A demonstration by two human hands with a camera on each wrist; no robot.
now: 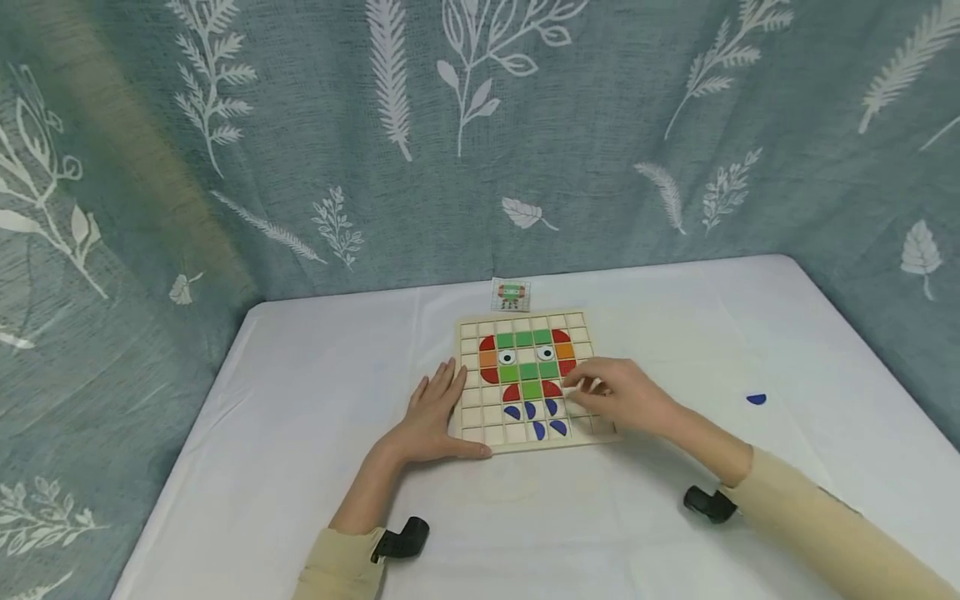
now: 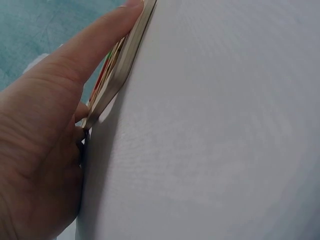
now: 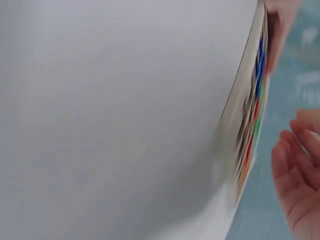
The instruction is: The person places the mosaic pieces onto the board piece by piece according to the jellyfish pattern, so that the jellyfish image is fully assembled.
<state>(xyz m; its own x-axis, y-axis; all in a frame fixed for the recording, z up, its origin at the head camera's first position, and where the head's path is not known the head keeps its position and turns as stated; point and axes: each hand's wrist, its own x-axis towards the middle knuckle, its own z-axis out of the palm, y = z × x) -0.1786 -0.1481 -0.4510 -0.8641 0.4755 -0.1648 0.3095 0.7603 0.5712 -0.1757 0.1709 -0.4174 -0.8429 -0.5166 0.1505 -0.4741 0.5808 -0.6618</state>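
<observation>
A wooden grid board (image 1: 480,435) lies on the table with coloured pieces in its squares. Green squares (image 1: 531,389), red quarter-round pieces (image 1: 551,389), orange squares and two eye pieces (image 1: 507,357) form a pattern. Below them are several blue half-round pieces (image 1: 558,427). My left hand (image 1: 431,421) rests against the board's left side, fingers stretched out, with the thumb on its front edge. Over the board's right part hovers my right hand (image 1: 618,396), its fingers loosely bent. Nothing shows between those fingers (image 3: 287,165) in the right wrist view.
One blue half-round piece (image 1: 756,399) lies loose on the white tablecloth (image 1: 697,333), right of the board. Behind the board is a small picture card (image 1: 512,295) with a similar pattern. A patterned curtain (image 1: 420,208) hangs along the table's back and sides.
</observation>
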